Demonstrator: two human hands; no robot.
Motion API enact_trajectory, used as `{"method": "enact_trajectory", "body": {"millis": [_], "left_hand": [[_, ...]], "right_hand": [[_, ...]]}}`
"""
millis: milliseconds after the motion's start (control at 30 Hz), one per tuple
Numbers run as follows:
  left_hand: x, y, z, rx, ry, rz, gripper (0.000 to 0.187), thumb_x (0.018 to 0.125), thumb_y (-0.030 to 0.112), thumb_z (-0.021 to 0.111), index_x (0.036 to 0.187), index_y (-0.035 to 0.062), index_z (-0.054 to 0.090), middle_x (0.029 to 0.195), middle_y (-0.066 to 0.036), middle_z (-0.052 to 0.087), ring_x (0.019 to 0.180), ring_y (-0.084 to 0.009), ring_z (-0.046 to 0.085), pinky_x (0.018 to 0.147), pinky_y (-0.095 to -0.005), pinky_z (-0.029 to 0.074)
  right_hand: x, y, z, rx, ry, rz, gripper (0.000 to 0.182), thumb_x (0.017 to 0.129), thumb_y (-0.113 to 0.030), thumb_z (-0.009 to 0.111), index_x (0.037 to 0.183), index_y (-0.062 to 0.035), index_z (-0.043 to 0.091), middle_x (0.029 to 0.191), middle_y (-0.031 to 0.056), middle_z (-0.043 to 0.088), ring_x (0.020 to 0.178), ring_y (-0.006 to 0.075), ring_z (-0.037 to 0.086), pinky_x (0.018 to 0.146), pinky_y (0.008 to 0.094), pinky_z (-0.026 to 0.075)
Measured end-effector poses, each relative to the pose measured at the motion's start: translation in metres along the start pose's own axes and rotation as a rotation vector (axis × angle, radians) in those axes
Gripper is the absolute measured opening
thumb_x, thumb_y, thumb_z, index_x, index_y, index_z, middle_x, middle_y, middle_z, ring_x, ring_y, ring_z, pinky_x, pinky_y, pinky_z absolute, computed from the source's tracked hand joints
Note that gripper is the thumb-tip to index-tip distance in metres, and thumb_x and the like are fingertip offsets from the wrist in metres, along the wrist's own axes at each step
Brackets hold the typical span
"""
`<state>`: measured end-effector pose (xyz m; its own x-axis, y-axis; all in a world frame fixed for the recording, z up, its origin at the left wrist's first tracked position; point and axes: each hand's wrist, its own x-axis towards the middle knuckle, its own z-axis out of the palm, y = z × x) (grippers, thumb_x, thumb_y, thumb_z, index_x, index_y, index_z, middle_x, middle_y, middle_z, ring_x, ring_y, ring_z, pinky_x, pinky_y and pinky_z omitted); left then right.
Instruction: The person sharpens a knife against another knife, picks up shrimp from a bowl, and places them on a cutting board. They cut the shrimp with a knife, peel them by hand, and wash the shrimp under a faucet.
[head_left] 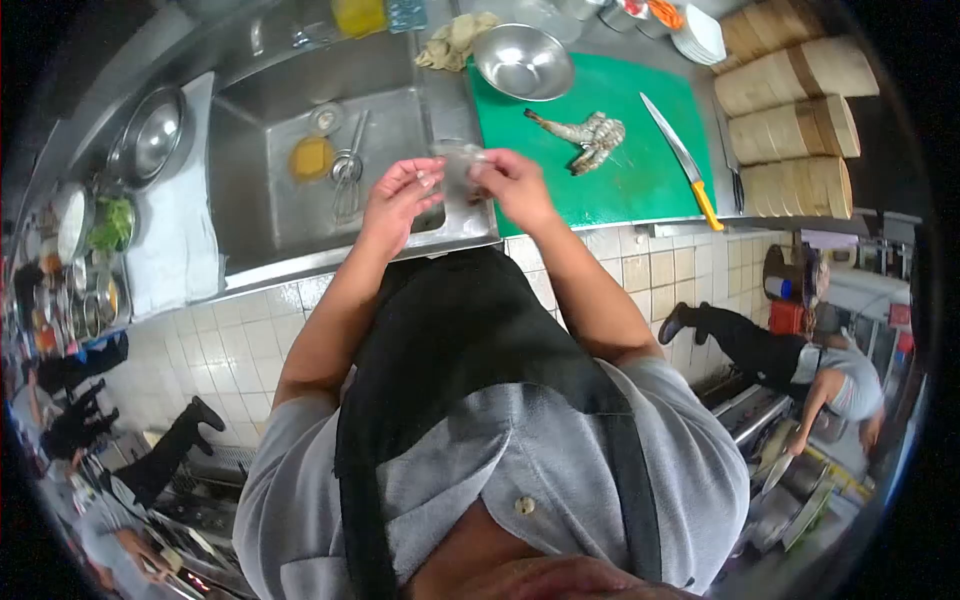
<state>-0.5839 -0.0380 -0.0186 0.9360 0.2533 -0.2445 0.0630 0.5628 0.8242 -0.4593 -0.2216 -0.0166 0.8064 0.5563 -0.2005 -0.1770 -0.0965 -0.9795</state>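
Observation:
Between my hands, near the left edge of the green cutting board (650, 195), is a greyish, translucent shrimp (458, 152), blurred. My right hand (515, 187) pinches its right end between thumb and fingers. My left hand (403, 200) has its fingers curled, with thumb and forefinger closed at the other end. A small heap of raw shrimp (598, 138) lies on the board, one tail pointing left. Right of the heap rests a long knife (680, 150) with a yellow handle. A steel bowl (524, 62) stands at the board's far left corner.
On the left is a steel sink (235, 140) holding a whisk (347, 185) and a yellow sponge (311, 158). A cloth (455, 42) lies behind it. Wooden blocks (790, 80) line the right side. Other people (845, 375) work behind on both sides.

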Motion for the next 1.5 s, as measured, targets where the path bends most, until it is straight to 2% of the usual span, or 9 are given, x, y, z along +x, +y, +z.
{"method": "enact_trajectory", "body": {"millis": [300,500,633,700,767,1000,1200,1367,1500], "left_hand": [[0.039,-0.019,0.012,0.273,-0.011,-0.108,0.024,0.1,0.017,0.065,0.12,0.0048,0.063,0.123,-0.007,0.07,0.103,-0.0143,0.066,0.089,-0.0294,0.053],[0.078,-0.043,0.071,0.396,-0.105,-0.062,0.029,0.099,0.018,0.065,0.124,0.0025,0.063,0.122,-0.007,0.071,0.101,-0.014,0.065,0.086,-0.0296,0.052],[0.09,-0.055,0.105,0.428,-0.133,-0.068,0.031,0.1,0.019,0.065,0.126,0.0022,0.063,0.122,-0.008,0.071,0.1,-0.0142,0.066,0.086,-0.0305,0.052],[0.093,-0.066,0.112,0.422,-0.115,-0.075,0.031,0.1,0.019,0.065,0.126,0.0023,0.063,0.121,-0.008,0.071,0.099,-0.0142,0.066,0.086,-0.0309,0.052],[0.094,-0.077,0.112,0.409,-0.081,-0.085,0.032,0.1,0.02,0.065,0.127,0.0022,0.063,0.121,-0.008,0.071,0.099,-0.0142,0.066,0.086,-0.0311,0.052],[0.096,-0.078,0.134,0.464,-0.021,-0.087,0.032,0.1,0.021,0.066,0.126,0.0019,0.063,0.12,-0.007,0.071,0.099,-0.0133,0.066,0.086,-0.0306,0.052],[0.114,-0.071,0.153,0.523,-0.133,-0.065,0.034,0.101,0.021,0.065,0.13,0.0028,0.062,0.125,-0.007,0.07,0.107,-0.013,0.065,0.091,-0.0299,0.051],[0.135,-0.08,0.158,0.46,-0.193,0.077,0.035,0.1,0.019,0.067,0.127,-0.0014,0.063,0.12,-0.008,0.071,0.101,-0.0134,0.065,0.091,-0.0305,0.05],[0.126,-0.051,0.154,0.246,-0.238,-0.121,0.03,0.099,0.016,0.068,0.125,0.0013,0.063,0.119,-0.009,0.07,0.107,-0.016,0.065,0.094,-0.0334,0.051]], "right_hand": [[-0.04,-0.052,-0.143,-0.003,0.551,-0.061,0.02,0.096,-0.018,0.069,0.11,-0.0046,0.071,0.099,0.0038,0.073,0.084,0.0108,0.067,0.071,0.0281,0.054],[-0.005,-0.118,-0.158,0.015,0.276,-0.246,0.03,0.099,-0.015,0.064,0.127,-0.0049,0.068,0.112,0.0064,0.073,0.094,0.0152,0.067,0.08,0.0301,0.055],[0.019,-0.117,-0.199,-0.322,0.262,-0.299,0.038,0.097,-0.02,0.069,0.132,-0.0047,0.066,0.115,0.0135,0.075,0.1,0.0219,0.071,0.085,0.0334,0.056],[0.024,-0.083,-0.239,-0.793,0.309,-0.274,0.039,0.096,-0.024,0.07,0.13,-0.0038,0.067,0.118,0.0177,0.074,0.104,0.0277,0.072,0.088,0.0366,0.056],[0.027,-0.032,-0.266,-0.887,0.317,-0.122,0.041,0.093,-0.03,0.073,0.125,-0.0038,0.07,0.116,0.0201,0.073,0.105,0.0323,0.071,0.091,0.0391,0.055],[0.041,-0.013,-0.252,-0.825,0.385,0.178,0.047,0.082,-0.042,0.079,0.107,-0.0023,0.076,0.105,0.0208,0.075,0.101,0.0366,0.072,0.088,0.0425,0.056],[0.057,0.005,-0.242,-0.725,0.484,0.014,0.035,0.08,-0.031,0.077,0.099,-0.0014,0.073,0.091,0.0193,0.074,0.086,0.0341,0.072,0.081,0.0423,0.056],[0.033,-0.012,-0.204,-0.562,0.399,-0.042,0.027,0.08,-0.02,0.078,0.098,-0.0013,0.069,0.084,0.0112,0.072,0.078,0.0223,0.068,0.075,0.0351,0.055],[0.015,-0.043,-0.148,-0.314,0.197,-0.174,0.02,0.084,-0.012,0.077,0.099,-0.0021,0.068,0.084,0.0062,0.07,0.077,0.0137,0.064,0.073,0.0305,0.053]]}}
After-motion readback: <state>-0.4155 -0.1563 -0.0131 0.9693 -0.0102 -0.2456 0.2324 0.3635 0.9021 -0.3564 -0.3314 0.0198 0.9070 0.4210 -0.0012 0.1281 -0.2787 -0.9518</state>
